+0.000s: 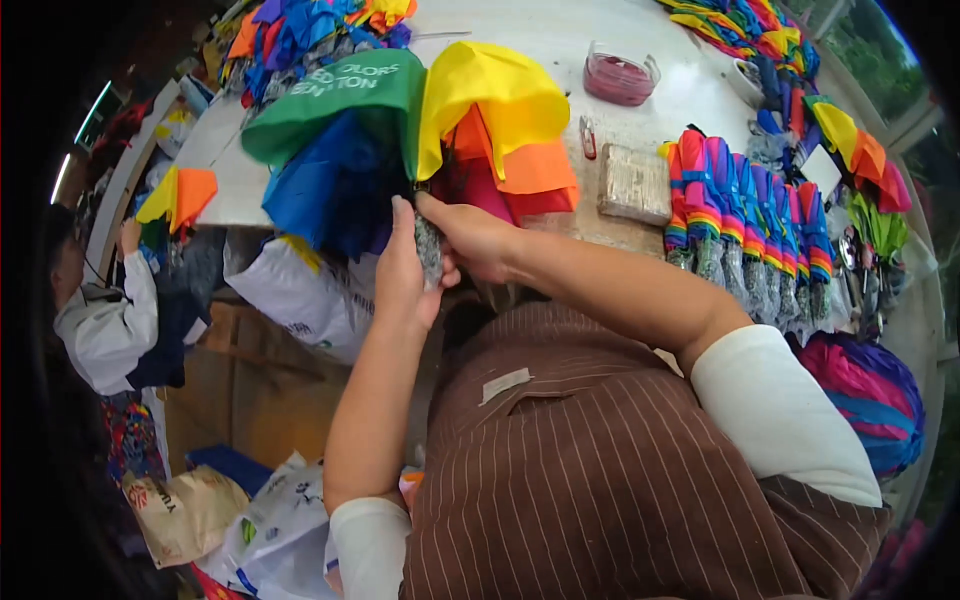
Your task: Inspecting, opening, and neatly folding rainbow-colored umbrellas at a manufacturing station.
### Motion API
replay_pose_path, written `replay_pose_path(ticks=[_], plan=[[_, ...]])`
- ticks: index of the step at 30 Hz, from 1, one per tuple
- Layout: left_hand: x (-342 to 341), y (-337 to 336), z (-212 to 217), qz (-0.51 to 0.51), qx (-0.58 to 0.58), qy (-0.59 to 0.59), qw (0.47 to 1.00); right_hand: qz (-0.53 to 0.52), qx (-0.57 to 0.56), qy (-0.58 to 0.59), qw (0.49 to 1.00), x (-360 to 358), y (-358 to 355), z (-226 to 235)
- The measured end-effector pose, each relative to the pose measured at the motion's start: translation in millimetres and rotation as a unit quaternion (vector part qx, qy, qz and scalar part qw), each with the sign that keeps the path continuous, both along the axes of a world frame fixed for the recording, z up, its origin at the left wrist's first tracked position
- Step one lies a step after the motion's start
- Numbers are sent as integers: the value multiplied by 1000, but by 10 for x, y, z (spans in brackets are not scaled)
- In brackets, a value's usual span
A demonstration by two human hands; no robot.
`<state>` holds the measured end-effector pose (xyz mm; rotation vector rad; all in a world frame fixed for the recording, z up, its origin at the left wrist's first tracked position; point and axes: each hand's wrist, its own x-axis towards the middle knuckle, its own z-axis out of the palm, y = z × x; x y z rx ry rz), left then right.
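A folding umbrella (495, 100) hangs loosely open in front of me, its panels green, yellow, blue, orange and pink. Its handle (429, 250) points toward me, wrapped in clear crinkled plastic. My left hand (402, 268) is closed around that handle, thumb laid along it. Just beside it, my right hand (470, 237) grips the umbrella where the handle meets the canopy. The right fingertips are partly hidden behind the handle.
On the white table (520, 25) are a wrapped block (635, 184), a small red cutter (588, 138) and a clear tub (620, 78). Bundled rainbow umbrellas (740, 200) lie at right; more heap at far left (310, 35). A co-worker (110, 320) holds another umbrella at left.
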<state>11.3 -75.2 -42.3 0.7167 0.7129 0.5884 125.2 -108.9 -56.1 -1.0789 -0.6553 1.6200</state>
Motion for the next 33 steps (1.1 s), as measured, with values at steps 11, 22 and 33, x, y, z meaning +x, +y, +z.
replay_pose_path(ticks=[11,22,33], plan=[[-151,351,-436,-47,-108,-57,991,-123,354,152,915,425,-1488,1167],[-232,196,-114,-15,599,456,658,-101,590,119,792,50,-1759,1683],[111,139,-676,-127,63,68,988,-10,665,191,722,150,-1571,1578]])
